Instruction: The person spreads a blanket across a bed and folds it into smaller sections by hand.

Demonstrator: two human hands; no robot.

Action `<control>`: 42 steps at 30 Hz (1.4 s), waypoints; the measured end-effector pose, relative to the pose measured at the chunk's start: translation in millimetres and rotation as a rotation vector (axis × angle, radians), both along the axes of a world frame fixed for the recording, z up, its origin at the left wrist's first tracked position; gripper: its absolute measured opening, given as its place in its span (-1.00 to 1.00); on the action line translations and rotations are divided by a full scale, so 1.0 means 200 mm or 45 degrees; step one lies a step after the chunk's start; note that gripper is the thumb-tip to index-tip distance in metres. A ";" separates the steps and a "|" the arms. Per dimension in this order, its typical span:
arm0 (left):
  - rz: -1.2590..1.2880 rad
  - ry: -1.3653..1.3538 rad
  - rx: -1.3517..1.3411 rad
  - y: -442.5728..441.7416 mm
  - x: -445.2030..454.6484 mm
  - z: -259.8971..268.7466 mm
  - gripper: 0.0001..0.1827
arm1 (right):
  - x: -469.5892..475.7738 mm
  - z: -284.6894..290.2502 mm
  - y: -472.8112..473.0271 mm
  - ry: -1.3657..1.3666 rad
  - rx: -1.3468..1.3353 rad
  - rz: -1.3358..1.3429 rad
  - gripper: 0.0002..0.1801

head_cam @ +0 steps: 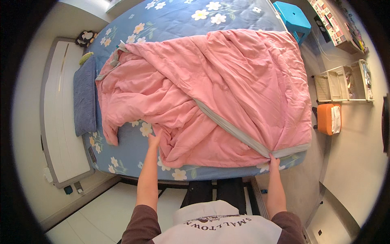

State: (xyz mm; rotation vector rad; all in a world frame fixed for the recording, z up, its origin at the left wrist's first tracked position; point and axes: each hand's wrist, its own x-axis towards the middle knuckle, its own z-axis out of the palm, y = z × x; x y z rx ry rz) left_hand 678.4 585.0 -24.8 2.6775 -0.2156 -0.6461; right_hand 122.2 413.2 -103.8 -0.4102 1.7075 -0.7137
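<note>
A pink quilt (237, 76) with a grey border (231, 128) lies rumpled across a bed, its near part folded over diagonally. Under it shows a blue fitted sheet (131, 161) with a flower print. My left hand (154, 141) is at the quilt's near left edge, around a bunched fold; its fingertips are partly hidden by the cloth. Farther right, my right hand (274, 159) pinches the grey border where it meets the quilt's near edge. The quilt's far left corner is crumpled, with grey cloth showing.
A blue pillow (85, 97) rests by the white headboard (67, 122), with a penguin plush (86, 38) beyond it. Right of the bed's foot stand a blue plastic stool (292, 15), a wire rack (335, 84) and an orange chair or bin (325, 119). A dark remote-like object (92, 154) lies near the headboard.
</note>
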 end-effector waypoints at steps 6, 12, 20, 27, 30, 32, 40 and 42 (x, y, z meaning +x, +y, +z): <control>0.419 0.400 -0.658 -0.28 0.27 -0.08 -0.07 | 0.01 -0.07 0.02 0.121 -0.018 -0.123 -0.56; 0.497 -0.040 -0.695 -0.41 0.41 -0.18 -0.22 | -0.01 -0.12 0.03 0.283 -0.083 -0.033 -0.58; 0.249 -0.289 -0.716 -0.08 1.36 0.47 -0.39 | 0.03 -0.07 -0.02 0.462 0.101 -0.083 -0.61; -0.290 -0.531 0.041 0.08 1.35 0.38 -0.66 | 0.06 -0.05 -0.04 0.396 0.094 -0.126 -0.62; -0.476 -0.689 -0.143 -0.23 1.11 0.27 -0.77 | 0.09 -0.02 -0.04 0.409 0.127 -0.115 -0.62; -0.548 -0.590 -0.150 -0.47 0.91 0.18 -0.80 | 0.11 -0.01 -0.04 0.453 0.073 -0.060 -0.62; 0.492 1.025 -1.029 -1.00 0.46 -0.33 -0.66 | 0.09 -0.07 -0.02 0.421 -0.026 -0.138 -0.59; -0.371 0.549 -1.121 -1.02 0.43 -0.33 -0.62 | 0.08 -0.08 -0.01 0.403 -0.040 -0.205 -0.57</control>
